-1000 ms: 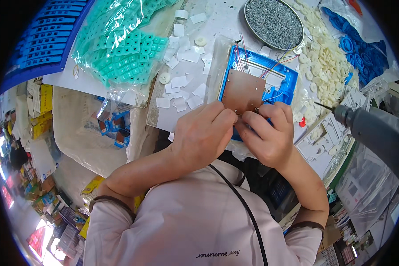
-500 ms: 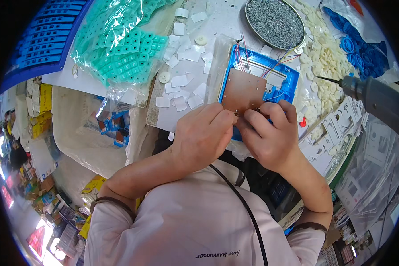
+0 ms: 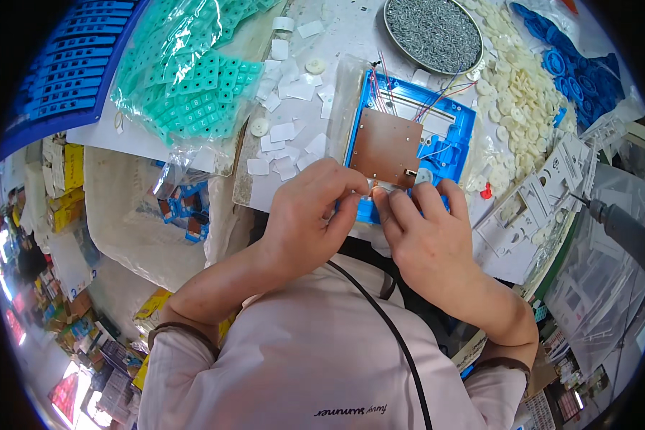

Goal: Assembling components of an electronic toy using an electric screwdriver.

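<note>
A blue plastic case (image 3: 463,147) lies in front of me with a brown circuit board (image 3: 388,147) in it and thin coloured wires (image 3: 385,89) rising from its far side. My left hand (image 3: 309,211) is curled beside the case's near left corner, thumb and index fingertips close together; anything between them is too small to make out. Over the near edge, my right hand (image 3: 433,240) has its thumb and index finger pressed together by the board's lower edge. What they pinch is hidden. A small dark part (image 3: 410,172) sits at the board's near right corner.
A round tray (image 3: 388,32) of small screws stands beyond the case. Cream plastic discs (image 3: 516,100) lie to the right, with an electric screwdriver (image 3: 616,222) hanging nearby. Bagged green keypads (image 3: 201,100) and white paper squares (image 3: 282,132) lie left. A lined bin (image 3: 122,215) holds blue parts.
My hands have drawn apart slightly, the left one moving left, so the board's near edge shows more. The hanging screwdriver has swung lower. The whole view has shifted a little.
</note>
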The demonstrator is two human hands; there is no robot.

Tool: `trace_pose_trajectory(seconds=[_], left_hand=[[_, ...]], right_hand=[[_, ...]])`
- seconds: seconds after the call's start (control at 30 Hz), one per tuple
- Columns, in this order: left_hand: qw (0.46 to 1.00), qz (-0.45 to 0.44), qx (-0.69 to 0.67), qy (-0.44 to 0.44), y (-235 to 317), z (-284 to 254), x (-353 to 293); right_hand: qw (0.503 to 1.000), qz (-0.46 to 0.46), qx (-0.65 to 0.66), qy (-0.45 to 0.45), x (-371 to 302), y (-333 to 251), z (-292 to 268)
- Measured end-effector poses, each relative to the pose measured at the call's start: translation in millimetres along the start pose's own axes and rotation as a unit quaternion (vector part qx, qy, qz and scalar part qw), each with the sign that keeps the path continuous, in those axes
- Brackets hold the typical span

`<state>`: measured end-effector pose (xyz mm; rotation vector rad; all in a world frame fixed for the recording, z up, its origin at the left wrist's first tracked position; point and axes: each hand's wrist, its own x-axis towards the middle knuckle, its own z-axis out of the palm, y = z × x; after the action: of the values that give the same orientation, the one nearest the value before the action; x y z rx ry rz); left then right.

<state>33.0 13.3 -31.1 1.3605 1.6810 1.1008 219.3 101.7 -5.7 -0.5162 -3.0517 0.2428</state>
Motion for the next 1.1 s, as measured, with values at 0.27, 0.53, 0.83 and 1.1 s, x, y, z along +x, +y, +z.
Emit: trace_pose_trajectory(seconds=[0.27, 0.53, 0.83, 1.1], left_hand=[[0.978, 0.122, 0.168, 0.033, -11.9, -4.4, 3.2], [0.974, 0.106, 0.199, -0.004, -11.9, -4.7, 10.1], [0.964, 0.121, 0.233, -0.029, -9.6, -6.1, 16.4], [0.964, 0.132, 0.229, -0.039, -7.9, -4.1, 18.7]], right_hand=[[1.000, 0.009, 0.012, 0.002, -3.4, 2.8, 2.2], [0.999, 0.009, 0.035, 0.029, -5.5, 7.7, 6.7], [0.982, 0.026, 0.175, 0.068, -8.5, 17.8, 2.4], [0.980, 0.041, 0.178, 0.080, -6.8, 19.2, 4.7]])
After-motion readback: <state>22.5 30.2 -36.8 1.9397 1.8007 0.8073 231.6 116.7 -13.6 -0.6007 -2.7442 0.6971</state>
